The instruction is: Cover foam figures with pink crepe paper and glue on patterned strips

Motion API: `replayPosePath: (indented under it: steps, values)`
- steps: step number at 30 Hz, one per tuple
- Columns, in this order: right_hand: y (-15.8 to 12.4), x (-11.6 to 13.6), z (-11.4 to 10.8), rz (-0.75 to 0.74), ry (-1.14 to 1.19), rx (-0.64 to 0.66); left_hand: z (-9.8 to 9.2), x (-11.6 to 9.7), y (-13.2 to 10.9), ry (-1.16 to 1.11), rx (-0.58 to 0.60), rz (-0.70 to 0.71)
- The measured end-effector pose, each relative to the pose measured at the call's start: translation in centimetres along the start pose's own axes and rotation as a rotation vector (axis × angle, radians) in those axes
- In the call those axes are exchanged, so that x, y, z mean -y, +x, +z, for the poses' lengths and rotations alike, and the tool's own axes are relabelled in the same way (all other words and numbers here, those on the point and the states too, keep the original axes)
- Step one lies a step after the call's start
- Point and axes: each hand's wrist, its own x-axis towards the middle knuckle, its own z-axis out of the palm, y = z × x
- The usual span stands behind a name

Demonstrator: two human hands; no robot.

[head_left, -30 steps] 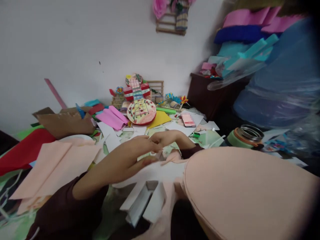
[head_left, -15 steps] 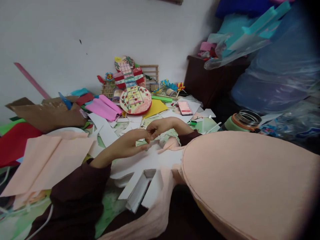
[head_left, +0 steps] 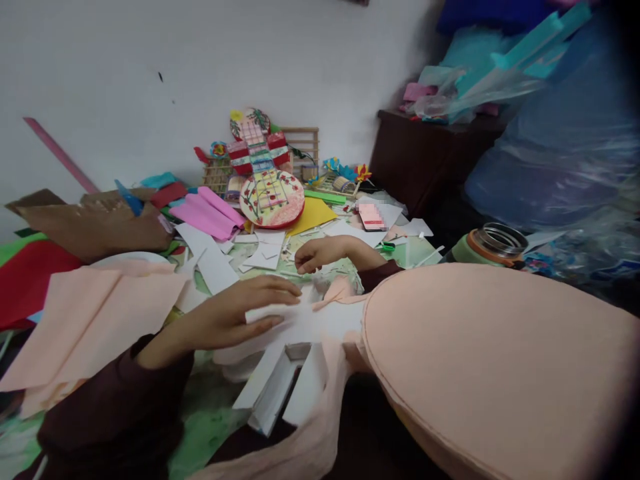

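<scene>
My left hand point(head_left: 245, 310) hovers over the white card piece point(head_left: 330, 323), its fingers stretched out and apart, holding nothing. Beyond it, my right hand point(head_left: 320, 253) is curled with fingers bent downward. Anything held in those fingers is too small or hidden to make out. The white card joins a large rounded form point(head_left: 490, 347) covered in peach crepe paper, which leans at the right. A folded white card box point(head_left: 280, 387) juts from its near side. A loose peach crepe strip point(head_left: 320, 417) hangs from the joint toward me, and a short peach piece point(head_left: 343, 290) stands behind.
Peach crepe sheets point(head_left: 95, 320) lie at the left beside a brown paper bag point(head_left: 95, 227). A decorated guitar-shaped craft point(head_left: 273, 200) leans at the back. White scraps point(head_left: 215, 267), a phone point(head_left: 371, 217) and an uncapped green bottle point(head_left: 493, 245) stand or lie around the table.
My hands, which met at the fingertips before, are now apart. My left hand has drawn back toward the lower left and its fingers have opened. My right hand stays nearly in place.
</scene>
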Motion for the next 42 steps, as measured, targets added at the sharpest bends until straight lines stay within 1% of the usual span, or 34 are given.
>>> replayPosePath:
  steps: [1, 2, 3, 4, 5, 6, 7, 8, 9, 10, 13, 18, 20, 24, 27, 29, 31, 34, 36, 38, 40, 41, 42]
  values:
    - [0.1, 0.3, 0.2, -0.003, -0.010, -0.020, 0.1, 0.3, 0.2, -0.069, -0.152, -0.051]
    - [0.3, 0.7, 0.4, -0.013, -0.013, -0.068, 0.3, 0.6, 0.6, -0.164, -0.314, -0.114]
    - [0.6, 1.1, 0.6, -0.034, -0.005, -0.145, 0.4, 1.0, 1.0, -0.314, -0.472, -0.177]
    - [0.8, 1.6, 0.8, -0.064, 0.012, -0.247, 0.6, 1.3, 1.6, -0.528, -0.674, -0.209]
    - [1.1, 2.1, 1.0, -0.119, 0.085, -0.438, 0.7, 1.6, 2.2, -0.766, -0.743, -0.260]
    - [1.4, 2.6, 1.1, -0.180, 0.146, -0.619, 0.7, 1.8, 2.9, -0.996, -0.724, -0.323]
    - [1.6, 3.1, 1.2, -0.237, 0.184, -0.779, 0.8, 2.1, 3.5, -1.181, -0.681, -0.366]
    - [1.8, 3.5, 1.3, -0.286, 0.190, -0.894, 0.8, 2.2, 4.1, -1.329, -0.643, -0.379]
    - [2.0, 3.9, 1.4, -0.327, 0.162, -0.965, 0.9, 2.3, 4.5, -1.438, -0.613, -0.365]
    - [2.1, 4.2, 1.4, -0.358, 0.118, -1.004, 1.0, 2.3, 4.9, -1.512, -0.589, -0.339]
    - [2.5, 4.9, 1.6, -0.397, 0.021, -1.039, 1.4, 2.3, 5.6, -1.566, -0.568, -0.291]
    - [3.3, 5.1, 2.1, -0.332, 0.011, -1.025, 1.9, 2.2, 5.8, -1.536, -0.556, -0.307]
    - [3.5, 5.1, 2.2, -0.331, -0.009, -1.018, 1.9, 2.2, 5.7, -1.576, -0.562, -0.318]
    - [3.2, 5.2, 2.2, -0.375, -0.070, -1.000, 1.9, 2.3, 5.7, -1.703, -0.596, -0.338]
    - [2.8, 5.4, 2.0, -0.357, -0.177, -0.970, 2.0, 2.3, 5.6, -1.770, -0.602, -0.323]
    - [2.5, 5.6, 1.8, -0.355, -0.291, -0.945, 2.1, 2.4, 5.6, -1.769, -0.590, -0.320]
    - [2.4, 5.8, 1.6, -0.391, -0.400, -0.909, 2.2, 2.6, 5.6, -1.723, -0.575, -0.316]
    - [2.2, 6.0, 1.2, -0.457, -0.458, -0.895, 2.1, 3.2, 5.4, -1.558, -0.565, -0.318]
    - [2.1, 6.0, 0.8, -0.448, -0.434, -0.951, 1.8, 3.3, 5.2, -1.373, -0.583, -0.334]
    - [1.9, 5.6, 0.2, -0.374, -0.389, -1.062, 1.2, 2.9, 4.5, -1.092, -0.606, -0.321]
    - [1.8, 5.0, -0.5, -0.237, -0.318, -1.193, 0.4, 1.8, 3.6, -0.725, -0.527, -0.272]
    - [1.9, 4.5, -0.8, -0.154, -0.274, -1.246, 0.0, 1.0, 3.1, -0.528, -0.372, -0.236]
    - [1.9, 4.1, -1.1, -0.073, -0.231, -1.281, -0.3, 0.0, 2.7, -0.346, -0.173, -0.217]
